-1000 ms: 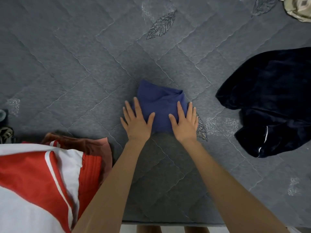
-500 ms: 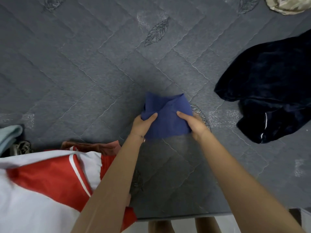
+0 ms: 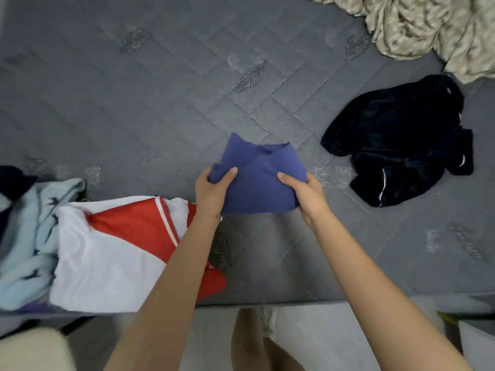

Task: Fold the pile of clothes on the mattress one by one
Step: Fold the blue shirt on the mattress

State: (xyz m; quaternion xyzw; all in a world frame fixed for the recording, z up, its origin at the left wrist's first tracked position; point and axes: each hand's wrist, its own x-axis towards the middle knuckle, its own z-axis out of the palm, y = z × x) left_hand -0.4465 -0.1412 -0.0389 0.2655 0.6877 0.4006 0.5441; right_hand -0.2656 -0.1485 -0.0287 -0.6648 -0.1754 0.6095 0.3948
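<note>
A small folded blue garment (image 3: 258, 180) is held above the grey quilted mattress (image 3: 160, 103), near its front edge. My left hand (image 3: 211, 191) grips its left side, thumb on top. Its right side sits in the grip of my right hand (image 3: 304, 192), thumb also on top. To the left lies a red and white shirt (image 3: 112, 250), with a light blue garment (image 3: 29, 236) beside it. A crumpled dark navy garment (image 3: 401, 140) lies on the mattress to the right.
A rumpled beige patterned sheet (image 3: 417, 25) is bunched at the far right corner. The mattress front edge (image 3: 348, 298) runs below my forearms, with pale floor and my legs beneath. A dark item (image 3: 10, 175) sits at the left edge.
My hands went from pressing flat on the blue garment to gripping its sides and lifting it off the mattress. The view pulled back, showing more of the left clothes and the beige sheet.
</note>
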